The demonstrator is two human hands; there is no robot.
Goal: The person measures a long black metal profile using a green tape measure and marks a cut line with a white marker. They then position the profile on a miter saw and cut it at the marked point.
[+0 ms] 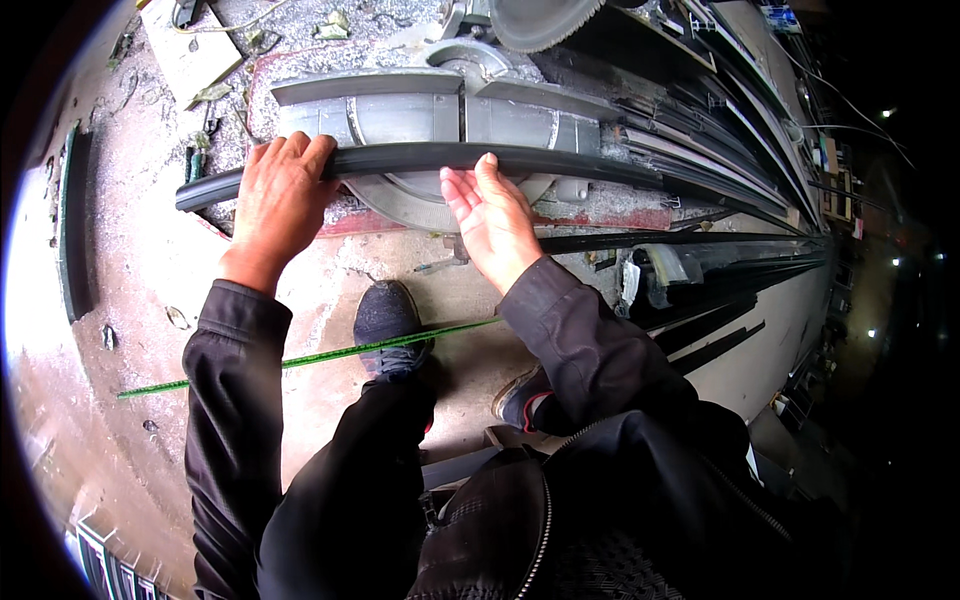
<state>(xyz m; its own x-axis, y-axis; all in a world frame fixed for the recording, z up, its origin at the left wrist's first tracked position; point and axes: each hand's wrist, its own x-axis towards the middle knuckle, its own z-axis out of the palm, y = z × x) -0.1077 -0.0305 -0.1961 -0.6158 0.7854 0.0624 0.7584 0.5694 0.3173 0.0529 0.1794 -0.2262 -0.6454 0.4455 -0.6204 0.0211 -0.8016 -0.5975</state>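
Observation:
A long dark grey profile bar (410, 158) runs across in front of me, over the near side of a cut-off saw's metal table (405, 120). Near its left end, my left hand (280, 190) is closed over the bar from above. My right hand (492, 208) is turned palm up at the bar's near edge, around the middle of the saw table. Its thumb lies against the bar, and its fingers reach to the underside, their tips partly hidden. Beyond the bar stands the saw's grey fence (370, 85), split by a slot. The toothed round blade (540, 22) is raised above it.
Several long dark profiles (700, 150) are stacked to the right, with more lying lower down (715, 335). A green strip (330, 355) crosses the floor by my shoe (388, 320). Pale shavings cover the saw's surroundings. A dark green piece (75, 225) lies at far left.

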